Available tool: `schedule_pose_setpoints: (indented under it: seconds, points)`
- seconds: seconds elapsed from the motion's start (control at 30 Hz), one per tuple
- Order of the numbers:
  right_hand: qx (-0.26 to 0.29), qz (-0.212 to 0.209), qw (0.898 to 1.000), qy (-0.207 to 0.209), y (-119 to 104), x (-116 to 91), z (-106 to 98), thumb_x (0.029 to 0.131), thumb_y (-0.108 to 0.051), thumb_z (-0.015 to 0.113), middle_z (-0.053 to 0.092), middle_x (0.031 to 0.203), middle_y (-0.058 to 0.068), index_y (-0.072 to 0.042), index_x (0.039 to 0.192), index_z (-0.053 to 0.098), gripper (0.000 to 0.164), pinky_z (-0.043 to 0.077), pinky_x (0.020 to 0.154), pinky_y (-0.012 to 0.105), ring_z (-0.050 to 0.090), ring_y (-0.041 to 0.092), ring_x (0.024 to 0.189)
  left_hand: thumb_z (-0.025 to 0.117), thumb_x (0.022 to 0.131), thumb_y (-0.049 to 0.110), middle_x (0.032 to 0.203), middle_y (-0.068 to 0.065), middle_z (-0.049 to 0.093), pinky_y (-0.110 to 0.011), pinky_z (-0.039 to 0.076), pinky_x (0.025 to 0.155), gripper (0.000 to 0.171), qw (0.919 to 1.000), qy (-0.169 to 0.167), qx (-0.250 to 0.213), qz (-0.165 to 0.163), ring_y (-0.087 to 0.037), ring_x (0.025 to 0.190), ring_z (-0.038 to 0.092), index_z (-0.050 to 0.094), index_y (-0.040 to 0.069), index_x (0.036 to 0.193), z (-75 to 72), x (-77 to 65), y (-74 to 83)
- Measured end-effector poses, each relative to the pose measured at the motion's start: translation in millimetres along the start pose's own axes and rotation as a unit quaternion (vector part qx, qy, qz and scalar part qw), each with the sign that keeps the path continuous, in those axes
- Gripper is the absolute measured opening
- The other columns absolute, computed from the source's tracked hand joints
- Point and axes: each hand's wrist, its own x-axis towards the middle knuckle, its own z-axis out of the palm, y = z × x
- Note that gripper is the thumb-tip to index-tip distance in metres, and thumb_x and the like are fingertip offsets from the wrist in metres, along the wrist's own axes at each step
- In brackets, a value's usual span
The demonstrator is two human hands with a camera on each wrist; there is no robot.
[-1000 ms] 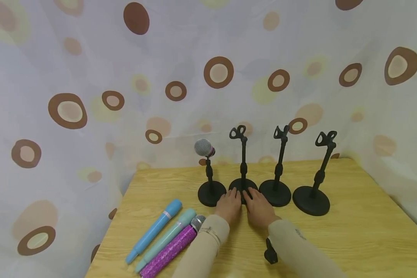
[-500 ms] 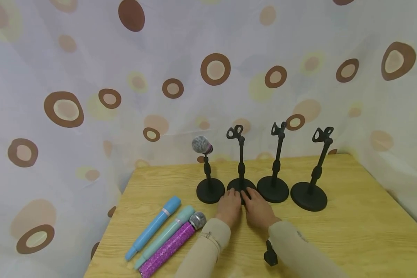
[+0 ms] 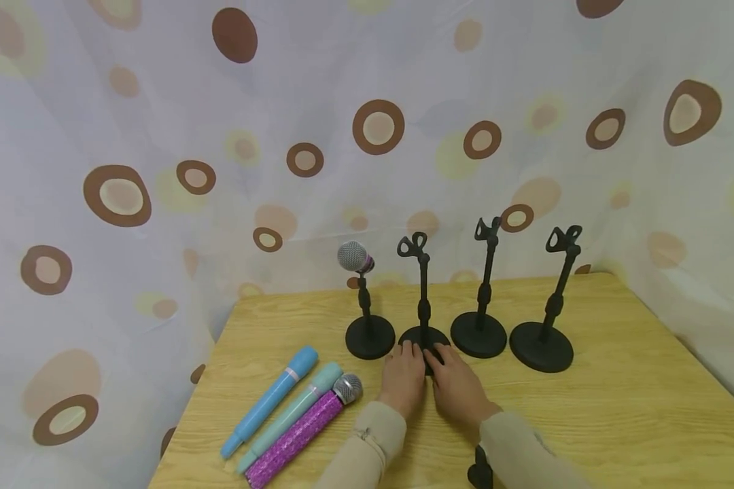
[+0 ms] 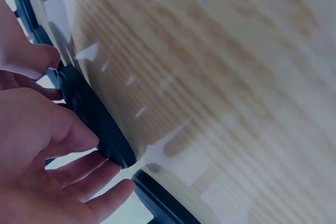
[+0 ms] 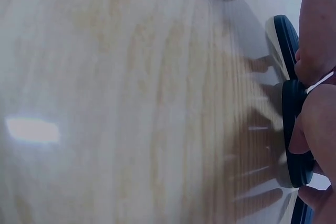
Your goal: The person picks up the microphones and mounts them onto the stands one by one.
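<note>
Both hands hold the round base of a black microphone stand (image 3: 424, 285), second from the left, in the head view. My left hand (image 3: 404, 377) is at the base's front left and my right hand (image 3: 459, 384) at its front right. In the left wrist view, the left thumb presses the near edge of the base (image 4: 97, 114) while the fingers reach round its side. The right wrist view has the right hand (image 5: 321, 121) at the same base's edge. The stand is upright, its clip bare.
Left of it, a stand (image 3: 370, 336) bears a silver-headed microphone (image 3: 352, 256). Two bare stands (image 3: 478, 335) (image 3: 541, 346) are on the right. A blue microphone (image 3: 269, 401), a mint one (image 3: 293, 415) and a purple glitter one (image 3: 300, 435) lie front left. A black clip (image 3: 480, 468) lies near the right sleeve.
Both hands have drawn the second stand slightly toward me, out of line with its neighbours. The right sleeve now covers more of the black clip.
</note>
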Motion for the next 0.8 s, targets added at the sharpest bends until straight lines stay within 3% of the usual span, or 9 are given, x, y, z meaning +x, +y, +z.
schedule_pose_setpoints:
  seconds: [0.47,0.8]
  points:
    - [-0.032,-0.024,0.998,0.053,-10.1,-21.7,5.4,0.087,-0.006,0.069,0.059,0.125,0.025,0.003,0.126,0.065,0.039,0.054,0.091,0.052,0.057,0.039,0.116,0.062,0.098,0.031,0.108,-0.004,0.059,-0.029,0.056,0.077,0.035,0.9992,0.034,0.019,-0.008,-0.017,0.096,0.059,0.064,0.011,0.127,-1.2,-14.5,5.1]
    - [-0.067,-0.023,0.997,0.039,-22.9,-39.3,3.6,0.086,-0.011,0.069,0.058,0.121,0.021,0.003,0.122,0.066,0.039,0.054,0.087,0.050,0.055,0.037,0.112,0.064,0.096,0.028,0.103,-0.004,0.061,-0.027,0.054,0.071,0.027,0.9988,0.048,0.007,0.005,-0.017,0.089,0.058,0.069,0.010,0.115,-13.7,-28.7,5.6]
